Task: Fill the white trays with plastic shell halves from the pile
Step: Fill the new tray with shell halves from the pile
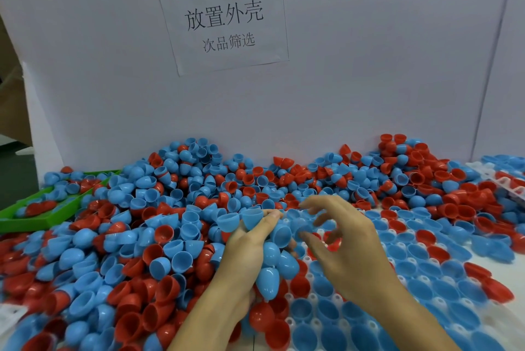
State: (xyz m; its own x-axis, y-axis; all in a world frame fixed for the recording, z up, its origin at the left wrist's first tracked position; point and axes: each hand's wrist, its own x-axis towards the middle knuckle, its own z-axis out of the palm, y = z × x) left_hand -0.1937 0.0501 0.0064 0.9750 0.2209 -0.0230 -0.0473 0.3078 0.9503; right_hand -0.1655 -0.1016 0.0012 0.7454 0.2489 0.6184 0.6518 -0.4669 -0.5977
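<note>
White tray (308,261) mostly under shell halves (420,291)

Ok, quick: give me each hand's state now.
Left hand: closed on a bunch of blue shells.
Right hand: open, fingers spread above the tray, holding nothing.

I see the left hand (250,248) clutching several blue shell halves (279,261) beside the pile (142,223), the right hand (343,240) loosely spread above the white tray (309,261)

shell pile (142,237) crowding left, white wall (369,80) behind, tray (312,259) reachable from above
</note>
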